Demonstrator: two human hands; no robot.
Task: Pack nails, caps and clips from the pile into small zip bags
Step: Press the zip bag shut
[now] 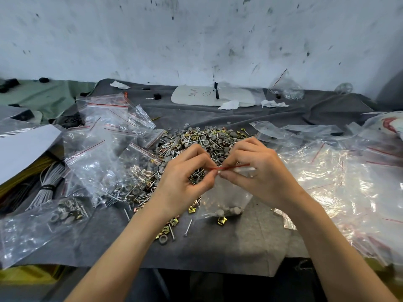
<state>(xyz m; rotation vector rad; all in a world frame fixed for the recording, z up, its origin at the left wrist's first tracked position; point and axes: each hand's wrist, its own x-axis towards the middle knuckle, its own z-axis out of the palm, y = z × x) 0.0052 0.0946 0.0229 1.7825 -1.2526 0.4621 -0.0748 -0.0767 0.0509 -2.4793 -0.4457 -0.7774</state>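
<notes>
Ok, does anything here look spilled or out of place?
Yes: silver nails, brass square clips and a grey round cap lie scattered on the dark grey cloth, apart from the main hardware pile, near the front edge.

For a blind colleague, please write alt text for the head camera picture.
The left hand and right hand pinch the red zip of a small clear bag holding grey caps, over a grey cloth. Behind lies a pile of nails, caps and clips, with more zip bags at each side.
</notes>
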